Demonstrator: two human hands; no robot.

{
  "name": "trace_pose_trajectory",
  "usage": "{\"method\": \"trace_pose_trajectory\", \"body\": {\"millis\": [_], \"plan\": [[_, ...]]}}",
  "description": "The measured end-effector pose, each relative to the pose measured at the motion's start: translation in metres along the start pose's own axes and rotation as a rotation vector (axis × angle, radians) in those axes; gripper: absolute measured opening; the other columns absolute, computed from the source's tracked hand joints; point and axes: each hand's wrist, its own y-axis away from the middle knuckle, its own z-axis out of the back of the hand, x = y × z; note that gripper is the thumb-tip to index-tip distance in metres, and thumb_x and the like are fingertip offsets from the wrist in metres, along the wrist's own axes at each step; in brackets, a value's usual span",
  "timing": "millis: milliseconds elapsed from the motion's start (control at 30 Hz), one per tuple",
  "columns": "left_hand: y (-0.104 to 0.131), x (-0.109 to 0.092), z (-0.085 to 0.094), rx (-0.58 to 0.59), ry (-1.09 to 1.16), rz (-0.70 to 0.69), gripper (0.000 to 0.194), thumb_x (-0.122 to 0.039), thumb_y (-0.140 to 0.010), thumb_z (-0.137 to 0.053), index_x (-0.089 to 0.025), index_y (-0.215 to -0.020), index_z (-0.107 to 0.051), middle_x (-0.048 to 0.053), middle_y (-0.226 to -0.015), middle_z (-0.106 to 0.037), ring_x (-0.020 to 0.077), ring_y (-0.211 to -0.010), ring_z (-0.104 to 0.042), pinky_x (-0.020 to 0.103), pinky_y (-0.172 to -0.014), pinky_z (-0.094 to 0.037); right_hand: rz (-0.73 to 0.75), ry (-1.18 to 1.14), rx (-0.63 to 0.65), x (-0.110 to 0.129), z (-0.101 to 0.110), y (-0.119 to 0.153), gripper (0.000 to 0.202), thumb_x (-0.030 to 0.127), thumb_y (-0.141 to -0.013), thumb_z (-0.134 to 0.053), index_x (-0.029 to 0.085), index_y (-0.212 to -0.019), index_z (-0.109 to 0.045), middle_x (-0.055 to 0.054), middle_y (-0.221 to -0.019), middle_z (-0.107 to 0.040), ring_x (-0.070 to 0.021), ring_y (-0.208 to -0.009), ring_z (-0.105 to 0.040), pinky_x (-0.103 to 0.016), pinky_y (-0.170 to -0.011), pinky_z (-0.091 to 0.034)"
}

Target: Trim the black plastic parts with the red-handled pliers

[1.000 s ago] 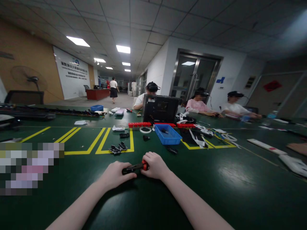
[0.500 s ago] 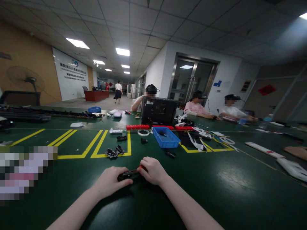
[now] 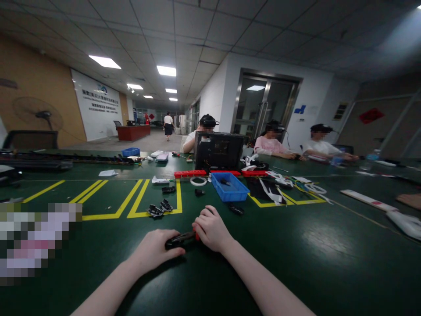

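Nearer than the bin (image 3: 235, 195), what seem pliers (image 3: 190, 236), half hidden, are gripped by the right hand (image 3: 212, 228), a black part (image 3: 174, 242) by the left hand (image 3: 155, 248).

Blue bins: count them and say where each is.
2: the near bin beyond the right hand, and the far bin farther back, left. More may be hidden behind the black box.

Both hands (image 3: 156, 249) (image 3: 212, 229) — curled, close together
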Motion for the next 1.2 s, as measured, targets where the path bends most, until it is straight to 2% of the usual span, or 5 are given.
{"method": "trace_pose_trajectory", "body": {"millis": [200,767,900,1000,1200], "plan": [[-0.0015,0.0004,0.0009,-0.016,0.008,-0.019,0.028,-0.045,-0.082,-0.061,-0.025,-0.101,-0.069,0.002,-0.094,-0.071,0.0216,-0.082,-0.065,0.025,-0.068,-0.039,0.006,-0.005,-0.013,-0.0014,0.0002,-0.0002,0.029,0.025,-0.095,-0.04,0.02,-0.074,-0.058,-0.002,-0.074,-0.064,-0.0166,-0.088,-0.051,-0.039,-0.106,-0.025],[0.0011,-0.0037,0.007,0.005,0.018,-0.011,0.036,-0.053,-0.085,-0.055,-0.023,-0.097,-0.071,0.003,-0.088,-0.063,0.0201,-0.078,-0.06,0.027,-0.069,-0.04,0.006,-0.022,0.047,0.0008,0.0024,-0.0005,0.031,0.035,-0.096,-0.041,0.02,-0.077,-0.06,-0.003,-0.079,-0.063,-0.0173,-0.085,-0.052,-0.041,-0.104,-0.026],[0.0023,-0.004,0.0066,-0.038,0.004,-0.025,0.035,-0.054,-0.085,-0.056,-0.023,-0.091,-0.071,0.002,-0.088,-0.058,0.0182,-0.076,-0.059,0.026,-0.066,-0.04,-0.031,-0.008,0.086,0.0019,0.002,-0.0004,0.031,0.036,-0.097,-0.04,0.019,-0.079,-0.059,-0.004,-0.082,-0.062,-0.0161,-0.08,-0.052,-0.034,-0.087,-0.036],[0.0022,-0.0038,0.0057,-0.054,-0.008,-0.034,0.035,-0.054,-0.085,-0.056,-0.022,-0.085,-0.071,0.002,-0.092,-0.057,0.0174,-0.077,-0.059,0.026,-0.068,-0.041,-0.055,-0.002,0.118,0.0023,0.0017,-0.0006,0.031,0.036,-0.097,-0.04,0.019,-0.079,-0.058,-0.004,-0.083,-0.061,-0.0153,-0.078,-0.052,-0.029,-0.07,-0.036],[0.0006,-0.0014,0.0051,-0.069,0.0,-0.028,0.032,-0.051,-0.082,-0.061,-0.024,-0.096,-0.07,0.002,-0.096,-0.057,0.0182,-0.08,-0.06,0.027,-0.071,-0.044,-0.053,-0.016,0.116,0.002,0.0016,-0.0013,0.031,0.033,-0.097,-0.041,0.018,-0.076,-0.058,-0.003,-0.08,-0.06,-0.0143,-0.074,-0.051,-0.028,-0.067,-0.035]]}}
